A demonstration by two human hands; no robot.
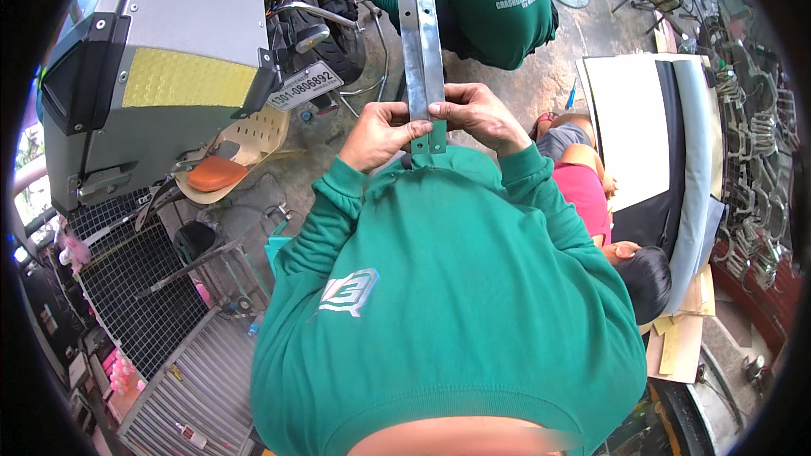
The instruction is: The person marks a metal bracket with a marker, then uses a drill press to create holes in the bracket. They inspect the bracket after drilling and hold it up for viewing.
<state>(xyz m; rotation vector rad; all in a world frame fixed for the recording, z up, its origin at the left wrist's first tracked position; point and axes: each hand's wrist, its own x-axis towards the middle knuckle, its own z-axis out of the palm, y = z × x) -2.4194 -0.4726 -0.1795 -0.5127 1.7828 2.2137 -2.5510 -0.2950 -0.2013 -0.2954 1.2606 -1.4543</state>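
Note:
Two long, shiny metal strips, drilled with holes near their ends, stand side by side in front of my chest. My left hand [378, 132] pinches the left metal strip [410, 51] near its lower end, thumb laid across it. On the other side, my right hand [485, 116] grips the right metal strip [432, 51] at about the same height, with its thumb on the face. The strips touch or nearly touch along their length, with their upper ends slightly offset. Both my forearms are in green sleeves.
A large grey metal case [186, 0] with a yellow panel is at upper left, beside a motorcycle wheel [325, 13]. Ahead crouches a co-worker in green [477, 0]. Another person in red [583, 194] sits close at my right, by a white board [634, 135].

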